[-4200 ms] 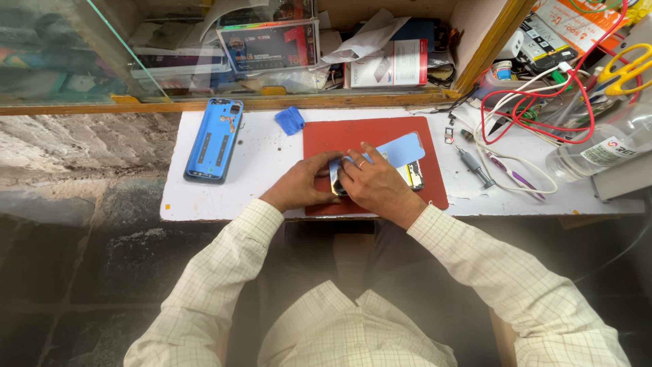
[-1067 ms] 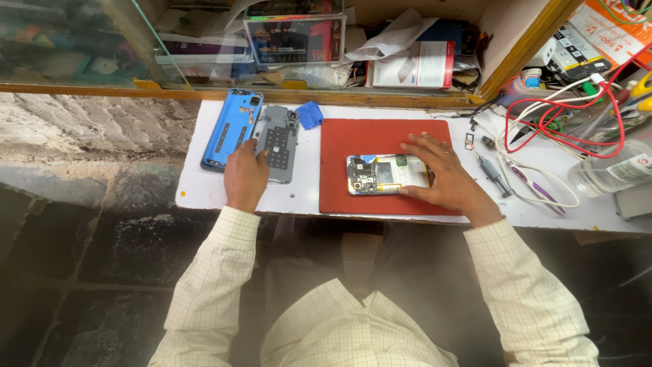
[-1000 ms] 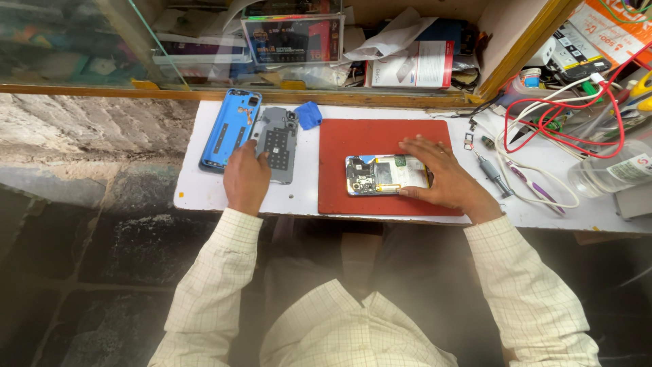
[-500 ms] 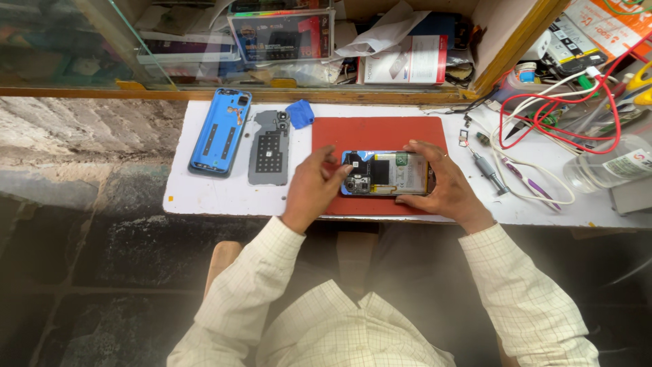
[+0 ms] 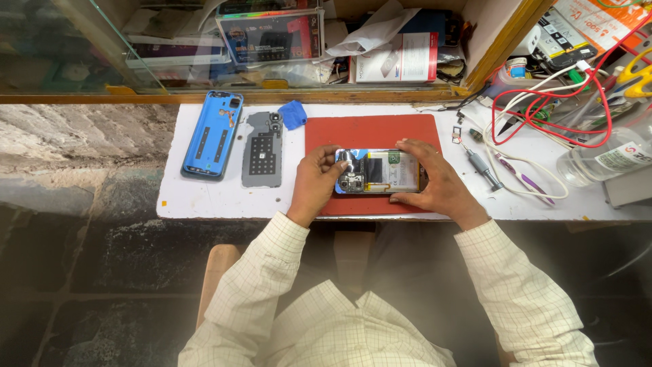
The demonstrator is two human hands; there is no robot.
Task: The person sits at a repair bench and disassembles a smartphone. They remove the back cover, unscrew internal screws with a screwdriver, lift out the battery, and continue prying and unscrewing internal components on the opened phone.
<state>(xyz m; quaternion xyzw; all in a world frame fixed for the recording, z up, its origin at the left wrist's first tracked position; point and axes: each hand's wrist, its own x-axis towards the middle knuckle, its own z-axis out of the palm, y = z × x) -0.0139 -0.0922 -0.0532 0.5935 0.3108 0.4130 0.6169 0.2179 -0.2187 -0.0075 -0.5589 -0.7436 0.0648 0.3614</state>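
Where the red mat (image 5: 380, 132) covers the middle of the white counter (image 5: 204, 197), an opened phone (image 5: 382, 171) lies flat on the mat's near half, long axis left to right, its internals exposed: camera modules at the left end, a pale rectangular battery at centre. Left hand (image 5: 314, 182) rests on the mat with its fingers curled onto the phone's left end. Right hand (image 5: 435, 178) spans the right end, fingers on the far edge and thumb on the near edge, clamping the phone between them. Bare mat remains beyond the phone's far edge; its near edge lies close to the counter's front edge.

Left of the mat, a flat grey inner plate (image 5: 263, 151) lies just beside a glossy blue back cover (image 5: 212, 134), both lengthwise away from the person. A small blue cloth (image 5: 293, 114) sits at the mat's far left corner. Right of the mat lie a grey-handled screwdriver (image 5: 481, 163) and looped red and white cables (image 5: 543, 112).
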